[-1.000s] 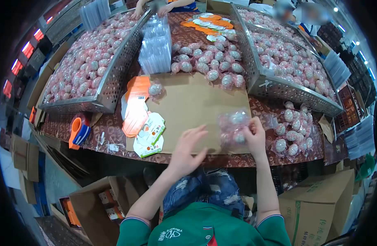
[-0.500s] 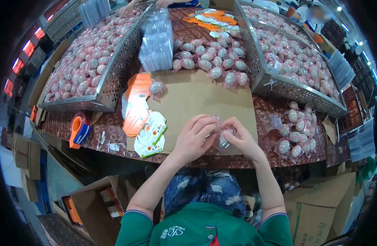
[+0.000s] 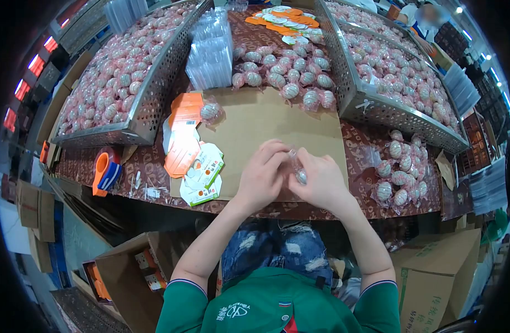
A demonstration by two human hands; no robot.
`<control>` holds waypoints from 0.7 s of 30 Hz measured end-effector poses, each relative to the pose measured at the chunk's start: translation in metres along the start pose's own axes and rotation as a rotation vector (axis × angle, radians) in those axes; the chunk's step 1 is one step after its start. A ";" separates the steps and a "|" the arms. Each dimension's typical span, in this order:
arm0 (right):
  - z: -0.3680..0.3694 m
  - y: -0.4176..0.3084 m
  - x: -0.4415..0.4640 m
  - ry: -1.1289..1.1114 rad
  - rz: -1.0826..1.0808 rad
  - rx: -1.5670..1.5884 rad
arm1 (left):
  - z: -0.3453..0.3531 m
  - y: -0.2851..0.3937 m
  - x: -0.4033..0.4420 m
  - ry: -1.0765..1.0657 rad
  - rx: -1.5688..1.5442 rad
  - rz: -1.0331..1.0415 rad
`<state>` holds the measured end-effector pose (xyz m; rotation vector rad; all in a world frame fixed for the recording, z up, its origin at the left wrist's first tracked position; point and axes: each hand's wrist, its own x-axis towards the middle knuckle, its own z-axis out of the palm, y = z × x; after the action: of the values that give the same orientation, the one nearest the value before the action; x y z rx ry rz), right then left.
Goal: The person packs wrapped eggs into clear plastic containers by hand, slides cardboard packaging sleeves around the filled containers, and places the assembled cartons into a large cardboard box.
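Over the near part of the cardboard sheet (image 3: 277, 125), my two hands meet around a small round ball (image 3: 301, 176) in clear plastic. My right hand (image 3: 324, 178) is closed on the ball, its thumb and fingers covering most of it. Fingers of my left hand (image 3: 260, 176) pinch clear film (image 3: 292, 154) at the ball's upper side. Left of my hands lie printed white and green cards (image 3: 202, 172), overlapping orange cards (image 3: 184, 119). A single wrapped ball (image 3: 211, 112) rests near the sheet's upper left corner.
Metal bins of wrapped balls stand left (image 3: 149, 94) and right (image 3: 352, 100). Clear plastic boxes (image 3: 209, 58) are stacked behind the sheet, beside loose wrapped balls (image 3: 288, 75). More balls (image 3: 400, 172) lie right. An orange and blue tape dispenser (image 3: 107, 171) sits left. A co-worker (image 3: 427, 28) is at back right.
My right hand has turned inward and closed further over the ball, hiding more of it. My left hand's fingers have drawn up at the film. The view has shifted slightly.
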<state>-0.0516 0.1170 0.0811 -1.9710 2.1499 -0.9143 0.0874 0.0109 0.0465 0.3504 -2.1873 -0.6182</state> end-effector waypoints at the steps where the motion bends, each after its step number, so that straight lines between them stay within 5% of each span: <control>1: 0.002 -0.002 0.002 -0.013 0.009 -0.167 | 0.001 -0.008 -0.001 -0.029 -0.168 -0.055; 4: 0.015 0.012 0.009 -0.007 0.061 -0.221 | -0.020 -0.001 -0.003 -0.043 -0.364 -0.208; 7: 0.007 0.038 0.009 -0.033 0.350 -0.079 | -0.048 -0.010 -0.023 0.080 0.036 -0.221; 11: 0.009 0.113 -0.018 0.203 0.689 0.602 | -0.095 -0.039 -0.073 0.044 0.349 -0.366; 15: 0.010 0.150 -0.048 0.275 0.685 0.332 | -0.089 -0.042 -0.118 -0.408 0.527 -0.445; 17: -0.003 0.118 -0.051 0.508 0.609 0.319 | -0.082 -0.028 -0.125 -0.469 0.458 -0.345; 21: -0.020 0.052 -0.059 0.413 0.486 0.380 | -0.077 -0.022 -0.127 -0.540 0.446 -0.164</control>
<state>-0.0963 0.1786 0.0535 -1.0872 2.2649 -1.5743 0.2278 0.0243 -0.0053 0.6608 -2.8418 -0.3239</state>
